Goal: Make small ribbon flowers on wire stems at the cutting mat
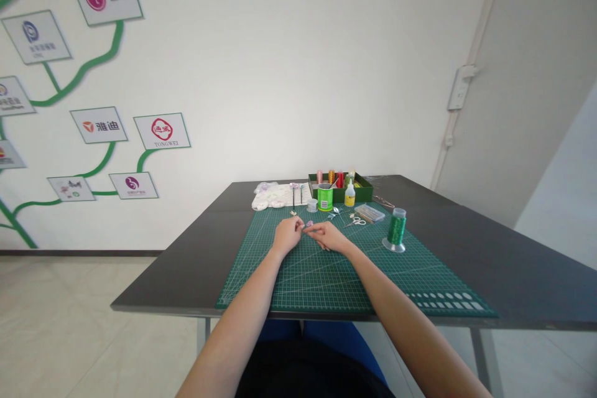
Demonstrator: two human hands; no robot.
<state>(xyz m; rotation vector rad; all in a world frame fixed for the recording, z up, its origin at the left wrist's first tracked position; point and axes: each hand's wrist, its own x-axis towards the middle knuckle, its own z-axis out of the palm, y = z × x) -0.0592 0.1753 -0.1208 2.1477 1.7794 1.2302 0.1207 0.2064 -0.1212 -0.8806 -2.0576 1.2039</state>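
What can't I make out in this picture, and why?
All in the head view:
What the left hand and right hand grip, if anything: too small, partly covered by the hands.
Green tin: label print too small.
Green box: lower contents hidden by its front wall.
Wall signs at far left: cut off by the picture's edge.

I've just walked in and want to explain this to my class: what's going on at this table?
A person's left hand and right hand are close together over a green cutting mat, fingertips beside a small purple piece. Which hand holds it, if either, is too small to tell. Scissors lie beyond the right hand, and a spool of green thread stands to its right.
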